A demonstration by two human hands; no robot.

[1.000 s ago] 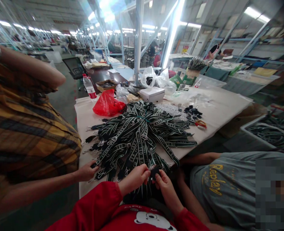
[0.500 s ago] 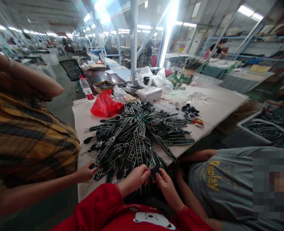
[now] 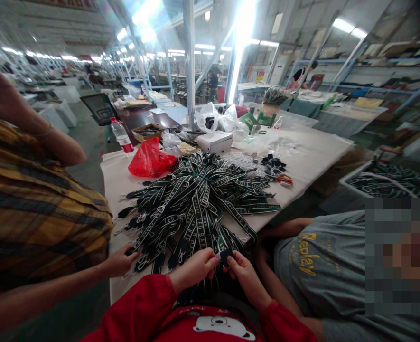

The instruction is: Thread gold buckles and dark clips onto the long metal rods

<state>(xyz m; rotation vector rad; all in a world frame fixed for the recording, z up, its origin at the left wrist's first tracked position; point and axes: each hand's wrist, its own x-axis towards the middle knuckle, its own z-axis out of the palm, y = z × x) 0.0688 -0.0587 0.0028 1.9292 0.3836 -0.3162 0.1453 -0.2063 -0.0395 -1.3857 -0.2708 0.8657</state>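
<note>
A small dark piece (image 3: 226, 257) is positioned at the right hand's fingertips, pinched between thumb and fingers of the right hand (image 3: 244, 274). The left hand (image 3: 194, 269) has thumb and fingers drawn together just beside the piece; whether it grips anything cannot be told. Immediately beyond both hands lies a heap of printed straps (image 3: 200, 209). Left of the left hand, a co-worker's hand (image 3: 120, 262) is at the heap's edge. Beyond the right hand, to its right: a red-handled tool (image 3: 284, 179).
</note>
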